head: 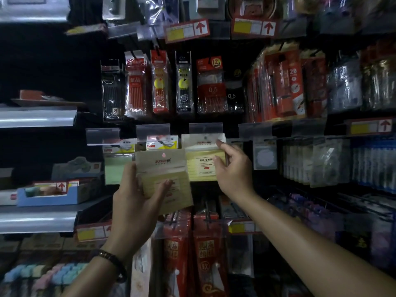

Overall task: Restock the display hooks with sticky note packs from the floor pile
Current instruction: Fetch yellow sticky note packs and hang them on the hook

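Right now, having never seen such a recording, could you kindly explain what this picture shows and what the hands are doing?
There is no machine here: a person wears a camera on the head, so the single picture looks forward and down at their own two hands before a dim shop display wall. The left hand grips a small stack of yellow sticky note packs in clear bags with tan card headers. The right hand pinches the right edge of a matching yellow pack that hangs on the display. Further left hangs a pale green sticky note pack; red and black pen packs hang above.
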`<state>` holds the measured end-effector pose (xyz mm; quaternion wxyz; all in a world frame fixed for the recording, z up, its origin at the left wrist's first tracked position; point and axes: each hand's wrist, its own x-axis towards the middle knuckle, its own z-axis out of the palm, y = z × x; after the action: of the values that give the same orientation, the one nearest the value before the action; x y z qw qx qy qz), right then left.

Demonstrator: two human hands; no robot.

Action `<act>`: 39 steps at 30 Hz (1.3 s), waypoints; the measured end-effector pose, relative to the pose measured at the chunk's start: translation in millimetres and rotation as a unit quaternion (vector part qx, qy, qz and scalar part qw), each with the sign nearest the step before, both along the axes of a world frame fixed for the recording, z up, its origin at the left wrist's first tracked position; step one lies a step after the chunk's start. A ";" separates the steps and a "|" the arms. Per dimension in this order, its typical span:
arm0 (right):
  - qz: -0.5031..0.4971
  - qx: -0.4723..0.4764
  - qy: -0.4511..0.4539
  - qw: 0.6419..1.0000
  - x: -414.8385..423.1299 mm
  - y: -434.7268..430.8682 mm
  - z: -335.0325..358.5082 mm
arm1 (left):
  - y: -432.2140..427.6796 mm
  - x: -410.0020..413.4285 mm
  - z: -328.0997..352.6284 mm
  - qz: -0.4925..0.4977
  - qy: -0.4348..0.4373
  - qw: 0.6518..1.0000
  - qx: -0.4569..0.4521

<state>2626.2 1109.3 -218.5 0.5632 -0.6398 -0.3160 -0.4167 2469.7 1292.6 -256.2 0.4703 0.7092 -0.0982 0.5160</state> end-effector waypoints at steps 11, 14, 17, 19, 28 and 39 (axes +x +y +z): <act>-0.087 -0.122 0.062 0.987 12.1 2.8 7.6 | -0.5 6.8 2.8 -0.011 0.001 1.000 0.000; -0.133 -0.229 0.120 0.957 12.3 4.1 19.0 | -4.1 9.8 3.7 -0.031 0.015 0.999 -0.002; -0.206 -0.300 0.155 0.918 3.4 6.0 26.6 | -8.8 14.1 4.6 -0.046 0.029 0.999 0.000; -0.251 -0.291 0.130 0.914 -6.0 4.6 23.1 | -11.7 18.4 5.5 -0.056 0.034 0.998 -0.004; 0.120 -0.032 0.064 0.990 -41.4 -10.1 -31.2 | -35.8 46.2 10.9 -0.136 0.041 0.988 -0.067; 0.073 0.054 0.013 0.996 -17.3 -12.0 -15.0 | -48.3 74.8 13.6 -0.027 -0.053 0.998 0.007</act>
<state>2609.0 1097.3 -233.4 0.6302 -0.5887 -0.3315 -0.3826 2544.5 1244.3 -242.6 0.4738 0.6812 -0.1455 0.5387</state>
